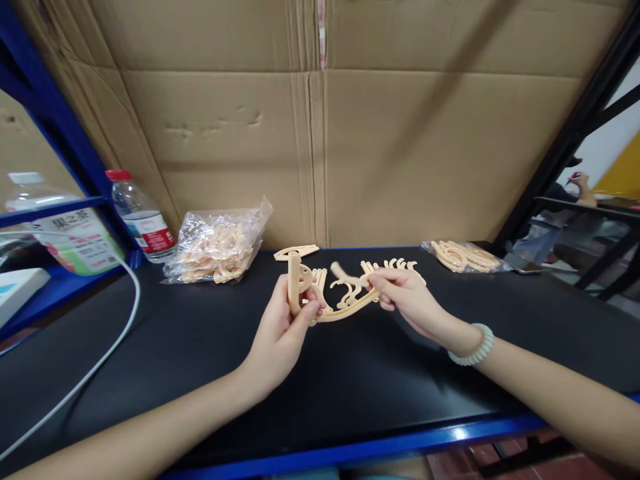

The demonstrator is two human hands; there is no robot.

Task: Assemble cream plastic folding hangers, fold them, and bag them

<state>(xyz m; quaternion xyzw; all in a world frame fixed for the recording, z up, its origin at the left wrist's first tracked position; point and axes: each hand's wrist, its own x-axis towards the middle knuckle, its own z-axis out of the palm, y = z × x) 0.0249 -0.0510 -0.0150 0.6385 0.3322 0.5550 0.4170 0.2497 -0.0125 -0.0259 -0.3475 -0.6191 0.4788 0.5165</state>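
Observation:
My left hand (286, 327) is closed around one end of a beige plastic hanger-like part (345, 303), its thumb and fingers pinching near a short upright tube (294, 280). My right hand (407, 297), with a pale bead bracelet on the wrist, pinches the other end of the same part. Both hands hold it just above the black table (200, 360). Several more beige plastic pieces (395, 267) lie on the table right behind the hands.
A clear bag of beige parts (217, 247) lies at the back left, a second bag (463, 257) at the back right. A water bottle (141, 217) stands at the left beside a white cable (107, 347). Cardboard (320, 133) walls the back.

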